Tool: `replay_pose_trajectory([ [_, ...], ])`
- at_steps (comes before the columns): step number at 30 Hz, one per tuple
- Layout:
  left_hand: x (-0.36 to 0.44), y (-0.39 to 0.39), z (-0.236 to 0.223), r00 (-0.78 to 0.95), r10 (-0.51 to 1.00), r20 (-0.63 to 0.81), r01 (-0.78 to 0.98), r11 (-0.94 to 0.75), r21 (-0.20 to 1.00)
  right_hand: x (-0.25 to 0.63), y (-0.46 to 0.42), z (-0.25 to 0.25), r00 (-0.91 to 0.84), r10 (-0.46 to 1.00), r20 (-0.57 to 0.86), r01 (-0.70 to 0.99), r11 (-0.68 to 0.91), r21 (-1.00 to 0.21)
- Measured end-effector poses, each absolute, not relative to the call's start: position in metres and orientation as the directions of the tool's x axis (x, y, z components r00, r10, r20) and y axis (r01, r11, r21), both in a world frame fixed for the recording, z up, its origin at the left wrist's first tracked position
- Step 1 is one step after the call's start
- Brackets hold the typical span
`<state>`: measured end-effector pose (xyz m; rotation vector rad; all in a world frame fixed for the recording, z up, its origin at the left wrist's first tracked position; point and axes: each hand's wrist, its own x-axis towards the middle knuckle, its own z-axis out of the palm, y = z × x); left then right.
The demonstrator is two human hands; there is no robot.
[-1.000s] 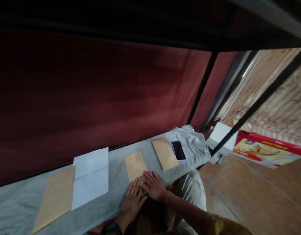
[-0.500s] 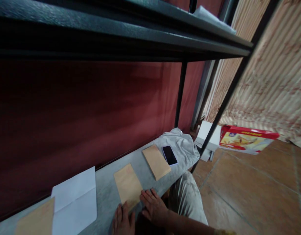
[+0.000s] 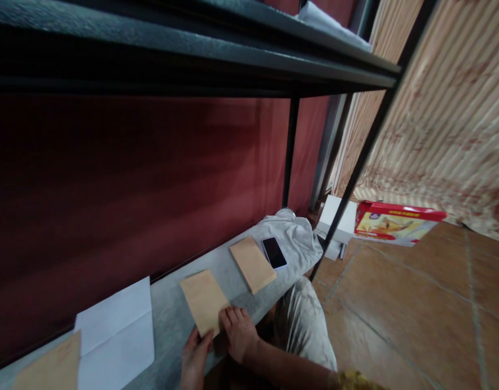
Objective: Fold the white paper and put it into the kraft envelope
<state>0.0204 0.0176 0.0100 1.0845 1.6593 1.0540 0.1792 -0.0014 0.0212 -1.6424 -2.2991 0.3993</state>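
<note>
A brown paper envelope (image 3: pixel 204 298) lies at a slant over the grey cloth-like surface in front of me. My left hand (image 3: pixel 196 352) pinches its near left corner, thumb on top. At its near right edge, my right hand (image 3: pixel 238 331) has its fingers curled round the paper. Just beyond, to the right, is a stack of brown envelopes (image 3: pixel 253 264). White sheets with a crease (image 3: pixel 117 336) lie to the left, beside another brown envelope (image 3: pixel 52 363) that the frame cuts off.
A phone (image 3: pixel 274 253) rests near the rumpled grey cloth (image 3: pixel 300 238) at the far end. A dark metal frame (image 3: pixel 217 51) spans overhead, its slanting post (image 3: pixel 355 173) at the right. A red box (image 3: pixel 399 221) and white box (image 3: pixel 336 216) stand on the tiled floor (image 3: pixel 412 287).
My hands, which lay flat at the envelope's near end, have closed on its edges. The near end looks slightly raised. The view has shifted a little to the right.
</note>
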Motion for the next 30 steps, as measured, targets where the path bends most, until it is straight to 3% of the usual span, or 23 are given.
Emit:
replay_pose_trajectory([
  [2,0.029,0.014,0.019,-0.143,0.965,-0.219,0.174,0.243,0.954,0.179,0.005,0.029,-0.257,0.964,0.073,0.854,0.262,-0.45],
  [4,0.035,0.012,0.027,-0.106,0.973,-0.205,0.124,0.217,0.968,0.18,0.012,0.034,-0.18,0.978,0.107,0.771,0.208,-0.602],
  [6,0.037,0.01,0.031,-0.126,0.972,-0.198,0.06,0.207,0.976,0.181,0.018,0.034,-0.046,0.993,0.108,0.571,0.115,-0.813],
  [8,0.037,0.008,0.029,-0.154,0.966,-0.208,0.062,0.22,0.974,0.179,0.023,0.029,0.076,0.997,-0.023,0.225,-0.04,-0.974],
  [11,0.039,0.004,0.022,-0.158,0.948,-0.275,0.089,0.291,0.953,0.174,0.022,0.018,0.041,0.969,-0.243,-0.179,-0.232,-0.956],
  [14,0.045,0.005,0.015,-0.146,0.928,-0.342,-0.056,0.337,0.94,0.171,0.014,0.007,-0.042,0.953,-0.301,-0.263,-0.301,-0.917],
  [16,0.048,0.008,0.013,-0.174,0.919,-0.354,-0.044,0.352,0.935,0.173,0.008,0.001,-0.081,0.943,-0.324,-0.269,-0.334,-0.904],
  [19,0.044,0.014,0.012,-0.215,0.904,-0.369,0.069,0.391,0.918,0.183,0.002,-0.005,-0.168,0.939,-0.3,-0.096,-0.319,-0.943],
  [22,0.035,0.02,0.01,-0.233,0.897,-0.376,0.1,0.407,0.908,0.198,0.0,-0.007,-0.24,0.94,-0.243,0.144,-0.213,-0.966],
  [24,0.03,0.022,0.008,-0.233,0.903,-0.36,0.156,0.4,0.903,0.205,0.0,-0.007,-0.219,0.953,-0.209,0.208,-0.164,-0.964],
  [26,0.028,0.022,0.005,-0.232,0.913,-0.335,0.223,0.386,0.895,0.209,0.0,-0.008,-0.185,0.98,-0.073,0.336,-0.007,-0.942],
  [28,0.028,0.022,0.001,-0.24,0.919,-0.314,0.262,0.373,0.89,0.211,-0.002,-0.01,-0.221,0.965,0.139,0.539,0.24,-0.807],
  [30,0.027,0.02,-0.002,-0.257,0.918,-0.302,0.27,0.368,0.89,0.213,-0.005,-0.014,-0.335,0.899,0.281,0.702,0.437,-0.562],
])
